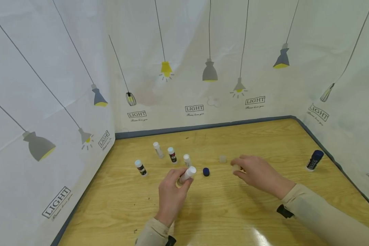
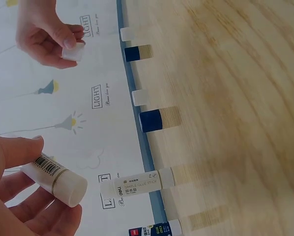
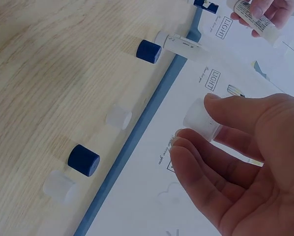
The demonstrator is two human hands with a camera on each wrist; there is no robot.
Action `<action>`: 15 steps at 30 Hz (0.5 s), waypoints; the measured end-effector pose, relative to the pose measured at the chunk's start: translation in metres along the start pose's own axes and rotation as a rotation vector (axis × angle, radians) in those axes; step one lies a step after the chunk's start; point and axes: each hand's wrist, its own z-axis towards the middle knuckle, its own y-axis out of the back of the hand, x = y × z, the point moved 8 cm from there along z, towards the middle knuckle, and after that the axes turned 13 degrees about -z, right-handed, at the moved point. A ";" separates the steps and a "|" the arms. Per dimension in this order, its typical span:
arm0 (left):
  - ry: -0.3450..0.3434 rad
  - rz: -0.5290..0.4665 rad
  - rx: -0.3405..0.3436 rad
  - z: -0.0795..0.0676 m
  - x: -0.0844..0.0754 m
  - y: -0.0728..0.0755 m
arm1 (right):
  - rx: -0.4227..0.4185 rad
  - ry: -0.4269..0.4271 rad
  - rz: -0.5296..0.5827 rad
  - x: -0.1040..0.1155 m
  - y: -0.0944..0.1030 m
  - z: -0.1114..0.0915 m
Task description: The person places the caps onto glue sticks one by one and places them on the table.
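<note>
Wooden table [image 1: 233, 212], lamp-print backdrop. Left hand [image 1: 172, 194] grips glue stick [image 1: 186, 176] tilted, open end toward right hand [image 1: 258, 174], which pinches clear cap [image 3: 202, 119] in fingertips. Spare sticks upright behind.

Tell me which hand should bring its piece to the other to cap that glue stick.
Probably the right hand: its fingers pinch only the small clear cap, light and easy to move, while the left hand grips the glue stick steady.

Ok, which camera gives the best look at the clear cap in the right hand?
The right wrist view: the clear cap sits large and sharp between the thumb and fingers. The head view shows it tiny and mostly hidden by the hand. The left wrist view shows it small, far off.
</note>
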 end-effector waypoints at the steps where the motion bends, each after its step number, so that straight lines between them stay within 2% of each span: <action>1: 0.000 0.002 0.002 0.000 0.000 -0.001 | -0.002 0.000 0.004 0.000 0.001 0.000; 15: -0.005 0.018 0.011 -0.003 -0.004 -0.004 | -0.057 0.000 0.004 0.002 0.009 0.004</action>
